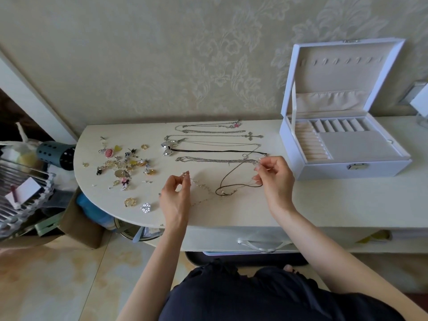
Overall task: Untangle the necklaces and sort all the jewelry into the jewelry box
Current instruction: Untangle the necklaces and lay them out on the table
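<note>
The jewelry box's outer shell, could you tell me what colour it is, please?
White, with a cream lining; the head view shows the jewelry box best.

No legible text, labels, brands or numbers on the jewelry box (324, 169) or table (335, 205)

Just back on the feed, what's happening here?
A person is untangling necklaces on the cream table. The left hand pinches a fine pale beaded chain; the right hand pinches the brown cord necklace tangled with it. Silver necklaces lie in straight rows behind, small jewelry pieces sit heaped left, and the open white jewelry box looks empty.
</note>
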Available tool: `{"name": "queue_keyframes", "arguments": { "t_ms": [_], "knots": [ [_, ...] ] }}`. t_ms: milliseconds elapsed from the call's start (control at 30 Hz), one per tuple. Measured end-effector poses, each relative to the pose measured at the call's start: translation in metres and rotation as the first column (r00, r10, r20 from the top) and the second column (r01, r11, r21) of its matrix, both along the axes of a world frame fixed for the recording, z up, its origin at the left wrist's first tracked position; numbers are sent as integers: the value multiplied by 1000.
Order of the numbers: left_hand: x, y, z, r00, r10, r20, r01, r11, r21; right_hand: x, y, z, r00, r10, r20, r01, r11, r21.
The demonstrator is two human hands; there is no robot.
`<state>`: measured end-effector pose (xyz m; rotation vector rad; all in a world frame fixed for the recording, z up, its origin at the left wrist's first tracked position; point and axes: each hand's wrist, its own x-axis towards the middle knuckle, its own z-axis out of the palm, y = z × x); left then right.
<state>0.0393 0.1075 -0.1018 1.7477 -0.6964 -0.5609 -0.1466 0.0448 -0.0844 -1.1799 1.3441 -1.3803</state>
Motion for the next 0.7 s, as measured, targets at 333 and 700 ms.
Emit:
{"name": "queue_keyframes", "arguments": {
  "t_ms": [333, 700],
  "knots": [
    [0, 1, 3, 993, 37, 110, -42, 998, 45, -8, -4, -3, 971, -193, -138, 178, 978, -113],
    [-2, -2, 5, 996, -46, 82, 42, 998, 54, -6, -1, -7, 801, 265, -537, -187, 963, 196]
  ]
}}
